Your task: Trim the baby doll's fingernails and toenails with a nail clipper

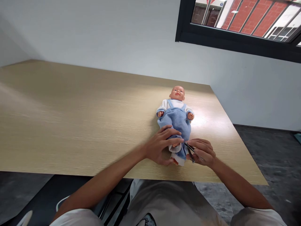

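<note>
A baby doll (178, 121) in blue fleece overalls and a white top lies on its back on the table, head toward the wall. My left hand (162, 142) is on its lower legs, fingers curved over one trouser leg and thumb down by the feet. One small foot shows under my fingers. In my right hand (202, 151) is a small dark nail clipper (190, 152), its two arms spread in a V. The clipper's tip is close to the blue trouser leg; my fingers partly hide it.
The light wooden table (82, 116) ends just right of the doll and in front of my body. Behind it stands a pale wall (105, 34) with a dark-framed window (211, 36). A black chair (54, 197) is at the lower left, below the table edge.
</note>
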`<state>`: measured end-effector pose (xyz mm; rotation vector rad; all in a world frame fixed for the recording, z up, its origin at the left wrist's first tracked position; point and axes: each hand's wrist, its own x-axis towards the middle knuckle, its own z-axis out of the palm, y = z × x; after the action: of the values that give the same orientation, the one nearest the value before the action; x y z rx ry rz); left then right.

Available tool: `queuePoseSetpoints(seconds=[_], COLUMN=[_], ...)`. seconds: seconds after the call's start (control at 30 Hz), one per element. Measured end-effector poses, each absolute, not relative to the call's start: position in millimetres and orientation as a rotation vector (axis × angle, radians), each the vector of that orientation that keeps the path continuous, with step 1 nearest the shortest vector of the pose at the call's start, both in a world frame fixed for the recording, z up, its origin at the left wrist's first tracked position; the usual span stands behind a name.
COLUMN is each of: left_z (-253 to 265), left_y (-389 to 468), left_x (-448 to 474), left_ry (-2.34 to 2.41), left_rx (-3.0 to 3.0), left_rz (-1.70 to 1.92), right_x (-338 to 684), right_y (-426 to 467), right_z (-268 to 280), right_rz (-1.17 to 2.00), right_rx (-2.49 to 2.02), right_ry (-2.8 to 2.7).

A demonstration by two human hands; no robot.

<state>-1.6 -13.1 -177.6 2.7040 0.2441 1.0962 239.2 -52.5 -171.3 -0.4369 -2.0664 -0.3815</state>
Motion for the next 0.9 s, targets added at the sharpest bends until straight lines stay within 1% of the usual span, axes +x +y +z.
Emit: queuePoseSetpoints(seconds=[0.1,0.23,0.4,0.63,0.9], left_z=[-176.0,-175.4,-179.3,-194.7,-193.4], left_y=[-9.5,-8.1,-9.7,-12.4,-18.2], left_x=[-4.6,-3.3,1.1,8.0,10.5], left_ry=[0.248,0.253,0.103,-0.088,-0.020], left_rx=[2.813,2.864,2.896,2.888,2.861], left_rz=[1.048,1.168,1.277,1.347,1.423], right_x=[235.7,238.3,241.1,236.0,236.5], right_y=[-50.3,-52.4,-52.2,-52.2,-51.3], right_z=[-173.7,-176.7,-179.5,-173.1,-173.1], right_rz=[-0.420,-0.359,-0.350,-0.374,-0.414], right_rx=[-0.435,-0.411,-0.425,-0.430,-0.465], right_ry=[-2.092,-2.026,-1.944,-2.004,-2.005])
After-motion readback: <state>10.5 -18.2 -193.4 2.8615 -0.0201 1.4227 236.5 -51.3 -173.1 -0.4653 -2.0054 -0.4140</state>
